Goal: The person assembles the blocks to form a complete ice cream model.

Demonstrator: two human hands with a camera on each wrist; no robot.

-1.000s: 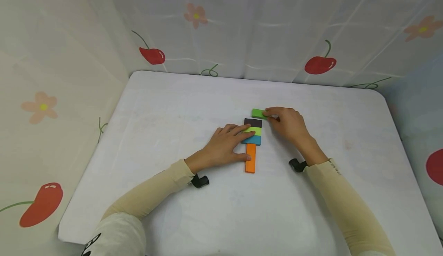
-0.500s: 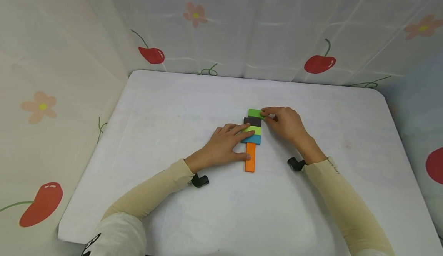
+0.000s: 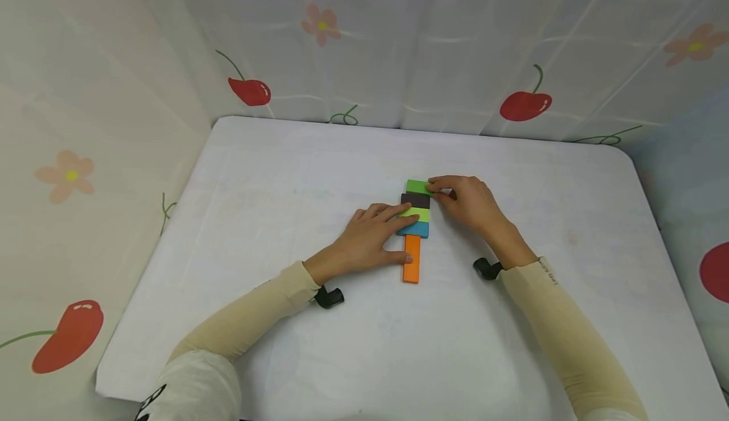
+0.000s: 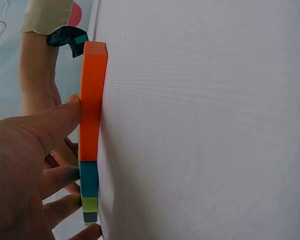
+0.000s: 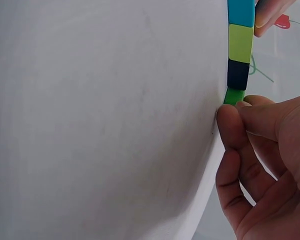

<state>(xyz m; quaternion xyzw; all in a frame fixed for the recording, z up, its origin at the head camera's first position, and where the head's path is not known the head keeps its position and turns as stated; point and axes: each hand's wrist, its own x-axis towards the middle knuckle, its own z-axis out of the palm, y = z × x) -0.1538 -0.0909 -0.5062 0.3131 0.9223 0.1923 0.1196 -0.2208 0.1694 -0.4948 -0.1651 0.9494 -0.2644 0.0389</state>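
Flat coloured blocks lie in a column on the white table. Nearest is an orange block (image 3: 411,269), set lengthwise; beyond it, crosswise, come a blue block (image 3: 421,230), a lime block (image 3: 423,214), a black block (image 3: 416,201) and a green block (image 3: 417,186). My left hand (image 3: 367,240) rests on them with fingers spread, its thumb on the orange block and fingertips over the lime and blue ones. At the far end my right hand (image 3: 469,202) pinches the right end of the green block between thumb and finger, which hide that end.
The white table (image 3: 319,161) has rounded corners and ends at a hanging curtain (image 3: 455,41) printed with cherries and flowers. A black wrist camera (image 3: 329,297) sits below the left wrist, another black camera (image 3: 486,269) beside the right.
My right hand has slid the green block leftward, so it now sits against the far side of the black block. The left hand has stayed in place.
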